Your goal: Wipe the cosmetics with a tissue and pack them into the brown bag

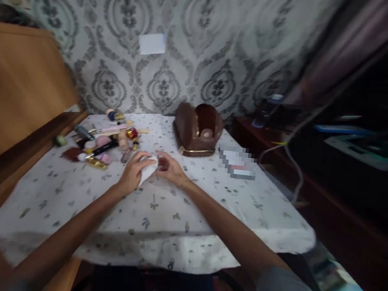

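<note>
My left hand [134,172] is closed around a white piece, possibly a folded wipe or tissue [148,170], above the middle of the table. Close against its right side, my right hand [171,170] has its fingers curled inward; whatever they hold, if anything, is blurred. To the left of both hands lies a heap of cosmetics, among them a black tube [104,147], a red-and-gold bottle [132,133], a beige bottle [123,140] and a gold tube [97,164]. A brown cosmetic bag [195,136] stands unzipped behind the hands, with its flap up.
A white cloth with small plant prints covers the table [158,216]. On its right side lies a flat, pixelated object [237,163]. A wooden panel [17,97] borders the left, the patterned wall the back. White cables [297,164] hang at the right.
</note>
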The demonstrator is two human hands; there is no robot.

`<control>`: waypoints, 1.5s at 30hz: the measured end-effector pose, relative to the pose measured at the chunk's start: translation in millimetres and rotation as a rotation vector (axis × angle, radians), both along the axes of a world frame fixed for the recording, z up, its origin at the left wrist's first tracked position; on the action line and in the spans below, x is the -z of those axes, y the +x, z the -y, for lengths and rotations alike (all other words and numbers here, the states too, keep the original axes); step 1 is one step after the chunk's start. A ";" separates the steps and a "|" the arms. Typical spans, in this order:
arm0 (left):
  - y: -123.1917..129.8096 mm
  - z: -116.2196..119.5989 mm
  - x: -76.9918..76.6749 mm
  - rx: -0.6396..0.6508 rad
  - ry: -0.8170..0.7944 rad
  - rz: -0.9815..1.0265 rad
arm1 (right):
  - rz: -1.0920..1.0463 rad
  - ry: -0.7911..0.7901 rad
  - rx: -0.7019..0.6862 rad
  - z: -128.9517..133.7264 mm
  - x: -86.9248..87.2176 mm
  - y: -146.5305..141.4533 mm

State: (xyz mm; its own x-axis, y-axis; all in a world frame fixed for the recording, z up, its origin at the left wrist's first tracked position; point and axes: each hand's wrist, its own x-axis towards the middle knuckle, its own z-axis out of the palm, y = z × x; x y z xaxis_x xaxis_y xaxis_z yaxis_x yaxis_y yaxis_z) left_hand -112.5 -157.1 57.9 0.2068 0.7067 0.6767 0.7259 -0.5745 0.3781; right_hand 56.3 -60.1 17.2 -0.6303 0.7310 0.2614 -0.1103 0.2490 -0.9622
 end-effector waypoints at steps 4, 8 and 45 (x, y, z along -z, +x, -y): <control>-2.9 -3.0 12.1 -0.048 0.080 0.020 | 0.045 0.063 0.017 -0.1 -0.8 0.6; -11.2 -16.2 21.1 -0.047 0.079 0.029 | 0.159 0.196 -0.004 -5.1 -2.2 4.3; -2.0 -5.5 4.6 0.090 -0.467 0.457 | -0.077 -0.050 -0.146 8.3 -22.5 15.1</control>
State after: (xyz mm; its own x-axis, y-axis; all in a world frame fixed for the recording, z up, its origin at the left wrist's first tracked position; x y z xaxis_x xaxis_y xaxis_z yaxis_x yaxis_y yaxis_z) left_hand -114.5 -151.5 53.3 0.0434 0.9407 0.3365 0.3900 -0.3261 0.8612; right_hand 71.3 -68.4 39.7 -0.7101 0.6469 0.2780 -0.2151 0.1766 -0.9605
